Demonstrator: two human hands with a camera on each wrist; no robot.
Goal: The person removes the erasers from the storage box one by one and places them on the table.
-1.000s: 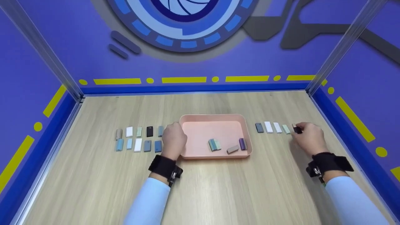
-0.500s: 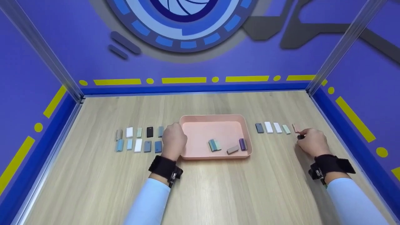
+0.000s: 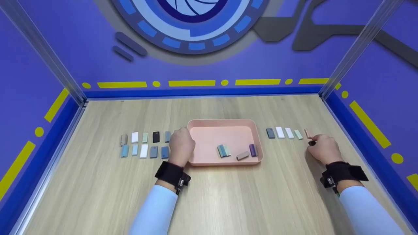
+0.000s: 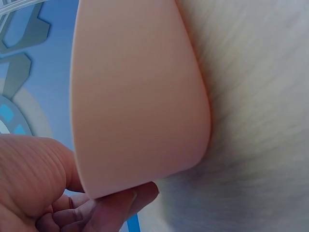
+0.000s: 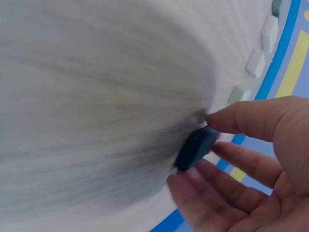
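My left hand [image 3: 182, 147] grips the left wall of a shallow pink tray [image 3: 222, 122]. In the left wrist view the thumb and fingers of that hand [image 4: 43, 183] pinch the tray's edge [image 4: 135, 96]. At the right, my right hand [image 3: 326, 149] pinches a small black block [image 3: 312, 143], mostly hidden by the fingers in the head view. The right wrist view has the dark block [image 5: 195, 147] tilted between thumb and fingertips, close to the tabletop. Just beyond it lies a small pink block [image 3: 308, 133], partly covered by the hand.
Right of the tray, a row holds a grey-blue block [image 3: 270, 133], two white blocks [image 3: 280, 132] and a pale green block [image 3: 298, 134]. Several blocks, one purple [image 3: 253, 150], lie inside the tray. Two rows, including a black block [image 3: 156, 137], sit to its left.
My right hand has drawn the black block slightly toward me, and the pink block behind it has come into view. The left hand and tray have stayed in place.
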